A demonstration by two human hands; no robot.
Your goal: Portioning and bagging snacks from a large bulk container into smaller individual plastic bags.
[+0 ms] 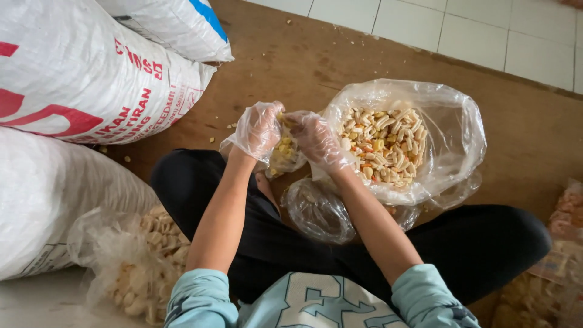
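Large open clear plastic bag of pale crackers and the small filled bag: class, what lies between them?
In the head view, the gloved right hand lies between large bag and small bag.

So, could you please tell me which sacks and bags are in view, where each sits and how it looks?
Large white woven sack, upper left, red print.
White sack with blue stripe, behind it.
Plain white sack, left.
Open clear plastic bag of beige crackers, right of the hands.
Small clear bag, between both gloved hands.
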